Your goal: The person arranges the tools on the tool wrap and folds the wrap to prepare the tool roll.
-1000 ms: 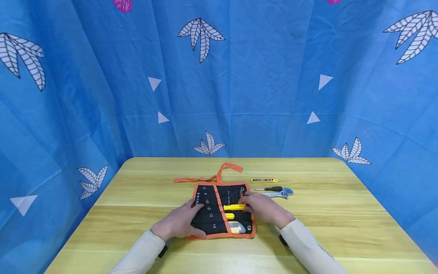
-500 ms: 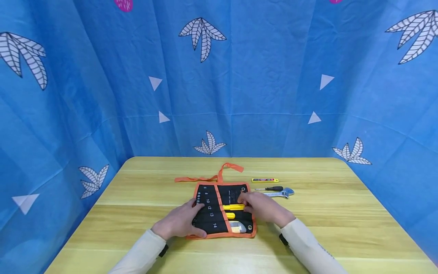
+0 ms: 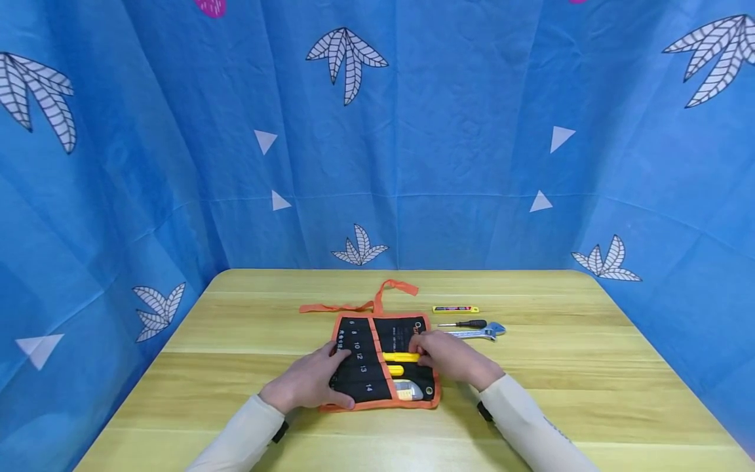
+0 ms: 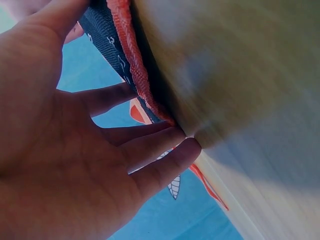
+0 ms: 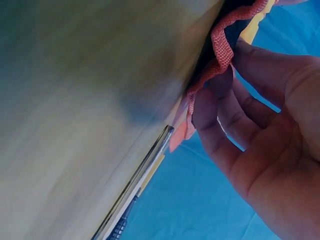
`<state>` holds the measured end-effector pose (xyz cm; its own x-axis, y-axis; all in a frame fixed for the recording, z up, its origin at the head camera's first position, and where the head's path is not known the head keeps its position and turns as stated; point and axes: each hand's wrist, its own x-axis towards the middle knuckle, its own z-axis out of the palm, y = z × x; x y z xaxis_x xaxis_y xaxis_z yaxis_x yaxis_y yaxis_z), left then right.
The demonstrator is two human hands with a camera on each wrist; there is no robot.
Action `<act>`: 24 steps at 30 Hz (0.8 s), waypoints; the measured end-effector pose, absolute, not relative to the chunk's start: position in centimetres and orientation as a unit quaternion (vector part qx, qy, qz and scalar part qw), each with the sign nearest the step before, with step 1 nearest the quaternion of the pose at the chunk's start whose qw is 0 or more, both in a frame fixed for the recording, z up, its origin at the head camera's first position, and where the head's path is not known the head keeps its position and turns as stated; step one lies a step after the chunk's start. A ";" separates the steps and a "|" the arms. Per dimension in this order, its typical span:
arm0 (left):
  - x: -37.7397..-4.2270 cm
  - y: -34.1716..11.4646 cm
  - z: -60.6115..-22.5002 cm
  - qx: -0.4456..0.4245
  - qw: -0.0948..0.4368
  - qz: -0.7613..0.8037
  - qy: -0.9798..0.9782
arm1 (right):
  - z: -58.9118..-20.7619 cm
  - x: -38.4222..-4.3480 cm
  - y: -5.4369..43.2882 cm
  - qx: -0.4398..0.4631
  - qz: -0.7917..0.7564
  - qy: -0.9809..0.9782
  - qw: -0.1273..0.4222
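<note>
A black tool roll (image 3: 360, 387) with orange trim lies unfolded on the table, its left pockets marked with size numbers. My left hand (image 3: 309, 381) rests along its left edge, fingers spread; the left wrist view shows its fingertips (image 4: 190, 147) by the orange trim (image 4: 132, 55). My right hand (image 3: 451, 357) pinches the right end of a yellow-handled tool (image 3: 401, 357), whose left end sits in a pocket. Below it, a second yellow handle (image 3: 396, 370) and a pale yellow and grey tool (image 3: 408, 391) stick out of pockets. The right wrist view shows curled fingers (image 5: 215, 135) beside the trim.
Right of the roll lie an adjustable wrench (image 3: 486, 332), a small black-handled screwdriver (image 3: 472, 324) and a flat yellow item (image 3: 455, 309) with a dark label. Orange tie straps (image 3: 377, 301) trail behind the roll. A blue patterned curtain (image 3: 460, 164) surrounds the wooden table (image 3: 566, 367).
My right hand has shifted slightly left, and the yellow-handled tool sits a little deeper in its pocket. The left hand stays on the roll.
</note>
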<state>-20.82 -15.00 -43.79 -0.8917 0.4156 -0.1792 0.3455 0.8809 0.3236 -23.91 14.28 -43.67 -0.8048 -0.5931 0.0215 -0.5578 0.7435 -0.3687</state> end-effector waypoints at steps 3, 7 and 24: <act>-20.9 -15.0 -43.8 0.199 0.123 0.141 0.962 | -43.7 -23.9 14.3 -0.312 -0.178 0.932 0.048; -20.8 -14.9 -43.8 0.200 0.124 0.141 0.962 | -43.6 -24.0 14.1 -0.315 -0.167 0.933 0.050; -20.5 -14.9 -43.7 0.199 0.118 0.141 0.963 | -43.2 -24.2 13.0 -0.330 -0.117 0.935 0.050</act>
